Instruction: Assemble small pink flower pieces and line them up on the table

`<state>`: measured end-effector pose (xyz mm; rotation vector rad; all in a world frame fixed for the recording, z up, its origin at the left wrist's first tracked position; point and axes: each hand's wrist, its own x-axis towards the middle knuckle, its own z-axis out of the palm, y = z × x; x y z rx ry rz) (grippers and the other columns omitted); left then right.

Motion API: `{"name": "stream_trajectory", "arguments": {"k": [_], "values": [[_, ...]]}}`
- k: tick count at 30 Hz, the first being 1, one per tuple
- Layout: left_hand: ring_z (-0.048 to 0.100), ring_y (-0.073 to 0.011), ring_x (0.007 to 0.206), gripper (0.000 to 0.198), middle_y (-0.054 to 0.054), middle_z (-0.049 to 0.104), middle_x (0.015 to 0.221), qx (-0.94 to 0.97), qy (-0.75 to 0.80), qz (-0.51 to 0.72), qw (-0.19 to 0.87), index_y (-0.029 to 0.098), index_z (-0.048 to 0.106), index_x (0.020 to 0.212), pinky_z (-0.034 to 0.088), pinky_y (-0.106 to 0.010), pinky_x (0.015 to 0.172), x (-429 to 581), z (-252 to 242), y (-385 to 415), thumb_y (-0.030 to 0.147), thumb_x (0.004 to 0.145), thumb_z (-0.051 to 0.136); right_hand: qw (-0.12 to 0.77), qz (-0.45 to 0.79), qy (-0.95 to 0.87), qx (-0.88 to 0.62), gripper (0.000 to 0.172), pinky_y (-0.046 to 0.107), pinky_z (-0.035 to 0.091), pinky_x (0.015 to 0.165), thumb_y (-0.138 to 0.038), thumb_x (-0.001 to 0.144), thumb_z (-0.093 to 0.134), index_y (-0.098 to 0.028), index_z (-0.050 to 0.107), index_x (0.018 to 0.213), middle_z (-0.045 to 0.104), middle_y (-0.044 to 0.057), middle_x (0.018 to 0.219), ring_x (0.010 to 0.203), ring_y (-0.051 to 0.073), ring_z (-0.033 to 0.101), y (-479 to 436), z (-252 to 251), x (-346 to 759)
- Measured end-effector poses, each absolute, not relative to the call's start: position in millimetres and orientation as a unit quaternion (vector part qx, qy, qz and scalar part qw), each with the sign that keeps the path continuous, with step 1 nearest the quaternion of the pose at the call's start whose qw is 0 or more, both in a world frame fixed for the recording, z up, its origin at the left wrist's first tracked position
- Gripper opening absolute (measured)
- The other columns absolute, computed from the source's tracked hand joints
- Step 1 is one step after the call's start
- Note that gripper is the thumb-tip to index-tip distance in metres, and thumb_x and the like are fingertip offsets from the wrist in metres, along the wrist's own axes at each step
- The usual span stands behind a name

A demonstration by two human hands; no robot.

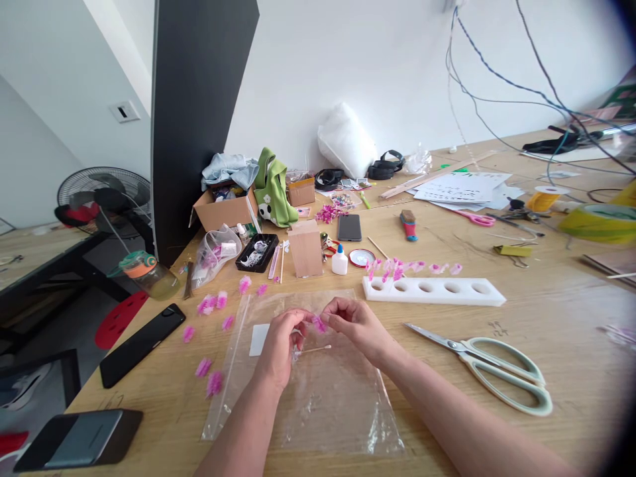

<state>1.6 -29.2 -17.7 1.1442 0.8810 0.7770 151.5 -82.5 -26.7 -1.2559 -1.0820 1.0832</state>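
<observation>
My left hand (279, 344) and my right hand (358, 324) meet over a clear plastic bag (318, 397) lying flat on the wooden table (571, 344). Between their pinched fingertips sits a small pink paper flower (318, 323). My left hand also pinches a cotton swab (313, 348) that points right. Both hands are closed in pinches. More pink flowers (211, 305) lie scattered left of the bag. Others stand along a white foam strip with holes (432, 290) behind my right hand.
Large pale-green scissors (497, 368) lie right of the bag. Black phones (142, 344) (79, 440) lie at the left edge. A glue bottle (340, 260), wooden block (305, 248), black tray (257, 252), cardboard box (226, 209), papers (462, 187) and cables (546, 99) fill the back.
</observation>
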Motion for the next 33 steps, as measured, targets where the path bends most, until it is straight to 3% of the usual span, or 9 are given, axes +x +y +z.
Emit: {"name": "stream_trajectory", "arguments": {"k": [3, 8, 18, 23, 28, 33], "values": [[0.043, -0.0105, 0.059, 0.028, -0.004, 0.057, 0.074, 0.576, 0.396, 0.334, 0.632, 0.014, 0.066, 0.067, 0.03, -0.021, 0.048, 2.4, -15.9, -31.0, 0.042, 0.071, 0.062, 0.552, 0.464, -0.456, -0.522, 0.021, 0.025, 0.033, 0.057, -0.036, 0.073, 0.063, -0.016, 0.06, 0.068, 0.059, 0.0, 0.064, 0.059, 0.012, 0.047, -82.2, -27.6, 151.6], [0.047, -0.0111, 0.063, 0.022, -0.005, 0.059, 0.086, 0.645, 0.408, 0.336, 0.551, 0.015, 0.067, 0.063, 0.033, -0.021, 0.051, 3.5, -18.2, -31.0, 0.036, 0.07, 0.066, 0.554, 0.463, -0.452, -0.525, 0.022, 0.025, 0.033, 0.057, -0.037, 0.072, 0.064, -0.016, 0.06, 0.067, 0.058, 0.0, 0.064, 0.059, 0.012, 0.046, -81.2, -29.6, 151.6], [0.055, -0.0173, 0.081, 0.017, -0.006, 0.06, 0.085, 0.666, 0.395, 0.371, 0.513, 0.016, 0.066, 0.064, 0.04, -0.023, 0.065, 3.3, -23.3, -28.2, 0.03, 0.073, 0.064, 0.533, 0.448, -0.474, -0.539, 0.04, 0.025, 0.029, 0.053, -0.053, 0.078, 0.059, -0.017, 0.055, 0.061, 0.048, -0.002, 0.056, 0.055, 0.011, 0.04, -83.5, -22.7, 150.9], [0.056, -0.0176, 0.082, 0.017, -0.007, 0.059, 0.087, 0.688, 0.386, 0.379, 0.484, 0.016, 0.067, 0.065, 0.042, -0.023, 0.064, 2.8, -25.7, -27.9, 0.03, 0.074, 0.064, 0.518, 0.443, -0.492, -0.542, 0.032, 0.024, 0.032, 0.053, -0.047, 0.075, 0.064, -0.016, 0.061, 0.068, 0.061, 0.002, 0.066, 0.058, 0.012, 0.046, -82.5, -24.4, 150.6], [0.056, -0.0169, 0.081, 0.016, -0.006, 0.058, 0.087, 0.7, 0.382, 0.374, 0.474, 0.016, 0.065, 0.065, 0.042, -0.023, 0.063, 2.3, -27.6, -28.5, 0.029, 0.075, 0.061, 0.519, 0.438, -0.473, -0.561, 0.02, 0.024, 0.03, 0.052, -0.034, 0.072, 0.061, -0.016, 0.06, 0.064, 0.055, -0.001, 0.059, 0.055, 0.011, 0.042, -81.1, -27.1, 151.2], [0.054, -0.0167, 0.08, 0.019, -0.006, 0.059, 0.086, 0.697, 0.378, 0.38, 0.476, 0.016, 0.064, 0.066, 0.041, -0.023, 0.066, 2.7, -26.0, -28.9, 0.031, 0.077, 0.061, 0.527, 0.448, -0.466, -0.551, 0.017, 0.024, 0.031, 0.054, -0.032, 0.071, 0.06, -0.016, 0.058, 0.064, 0.055, -0.001, 0.06, 0.056, 0.011, 0.043, -82.0, -25.7, 151.2]]}}
